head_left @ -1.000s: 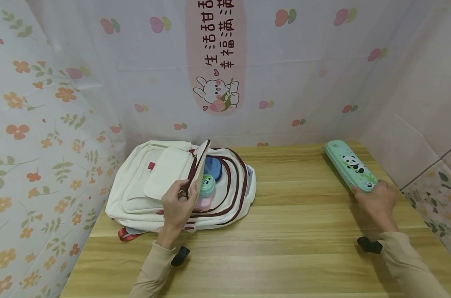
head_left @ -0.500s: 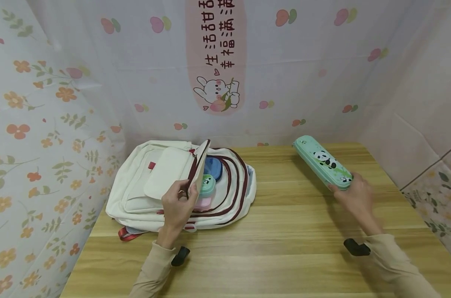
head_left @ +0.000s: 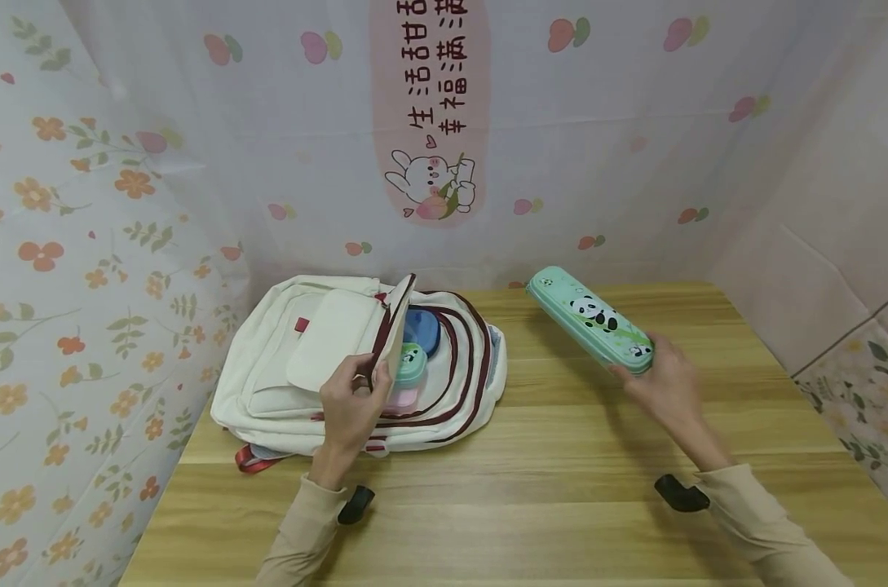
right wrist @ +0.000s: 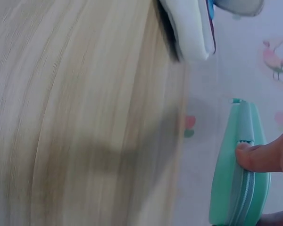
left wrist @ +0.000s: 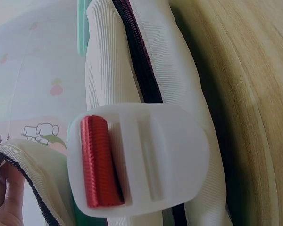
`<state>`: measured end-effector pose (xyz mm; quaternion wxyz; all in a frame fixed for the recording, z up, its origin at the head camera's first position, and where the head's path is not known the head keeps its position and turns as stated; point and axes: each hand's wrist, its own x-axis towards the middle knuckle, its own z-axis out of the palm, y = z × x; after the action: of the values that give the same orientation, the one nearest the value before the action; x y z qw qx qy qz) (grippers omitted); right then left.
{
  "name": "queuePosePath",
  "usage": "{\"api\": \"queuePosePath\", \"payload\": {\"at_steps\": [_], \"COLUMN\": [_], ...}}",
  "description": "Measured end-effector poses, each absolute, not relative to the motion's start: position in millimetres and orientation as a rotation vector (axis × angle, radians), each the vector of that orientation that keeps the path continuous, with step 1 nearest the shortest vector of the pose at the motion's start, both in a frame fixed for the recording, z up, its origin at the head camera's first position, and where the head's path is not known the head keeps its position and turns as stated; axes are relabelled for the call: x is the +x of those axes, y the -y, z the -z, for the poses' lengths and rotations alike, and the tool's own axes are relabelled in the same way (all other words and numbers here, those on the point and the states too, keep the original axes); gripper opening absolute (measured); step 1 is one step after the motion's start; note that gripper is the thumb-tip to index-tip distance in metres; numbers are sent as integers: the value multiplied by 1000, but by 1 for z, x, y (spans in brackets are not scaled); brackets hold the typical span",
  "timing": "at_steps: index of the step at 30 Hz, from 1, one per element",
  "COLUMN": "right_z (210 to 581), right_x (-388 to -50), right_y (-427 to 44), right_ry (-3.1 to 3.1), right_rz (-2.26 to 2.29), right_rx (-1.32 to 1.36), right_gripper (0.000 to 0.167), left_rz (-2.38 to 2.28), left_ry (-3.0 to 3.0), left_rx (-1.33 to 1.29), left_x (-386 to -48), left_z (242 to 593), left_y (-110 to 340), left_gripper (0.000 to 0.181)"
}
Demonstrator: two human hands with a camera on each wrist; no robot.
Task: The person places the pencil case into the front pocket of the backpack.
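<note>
A cream backpack (head_left: 267, 342) with dark red zips lies on the table at the left. My left hand (head_left: 351, 408) pinches the edge of its front pocket flap (head_left: 395, 318) and holds it raised. Inside the pocket I see a blue round item (head_left: 423, 330), a small mint case (head_left: 412, 364) with a panda, and something pink (head_left: 403, 399), partly hidden by the flap. My right hand (head_left: 667, 387) grips the near end of a mint green pencil case (head_left: 590, 318) with panda pictures, held above the table. In the right wrist view its thumb (right wrist: 259, 157) presses on the zip side.
The wooden table (head_left: 532, 497) reaches to a printed curtain (head_left: 304, 147) at the back. A floral curtain (head_left: 84, 326) hangs on the left. A white plastic buckle (left wrist: 137, 160) with red webbing sits on the backpack's near side.
My right hand has carried the pencil case leftward from the table's right side, closer to the backpack. The left hand keeps the flap raised in the same place.
</note>
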<state>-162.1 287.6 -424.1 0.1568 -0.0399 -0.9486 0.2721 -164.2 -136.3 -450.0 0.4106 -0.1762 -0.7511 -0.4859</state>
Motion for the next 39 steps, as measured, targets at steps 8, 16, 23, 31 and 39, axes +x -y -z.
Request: {"api": "queuePosePath", "payload": {"at_steps": [8, 16, 23, 31, 39], "right_z": [420, 421, 427, 433, 435], "right_x": [-162, -171, -181, -192, -197], "right_y": [-265, -242, -219, -197, -188], "right_ry": [2681, 2750, 2776, 2805, 2772], "right_rz": [-802, -830, -860, -910, -938], "right_rx": [37, 162, 320, 438, 509], "right_gripper": [74, 74, 74, 77, 79], "left_rz": [1169, 1147, 1126, 1143, 1161], "left_ry": [1878, 1896, 1934, 2055, 2153], "left_rx": [-477, -465, -453, -373, -329], "left_x": [-167, -170, -174, -176, -173], "left_z": [448, 446, 443, 439, 435], "left_y": [136, 137, 137, 137, 137], "left_gripper": [13, 11, 9, 14, 22]}}
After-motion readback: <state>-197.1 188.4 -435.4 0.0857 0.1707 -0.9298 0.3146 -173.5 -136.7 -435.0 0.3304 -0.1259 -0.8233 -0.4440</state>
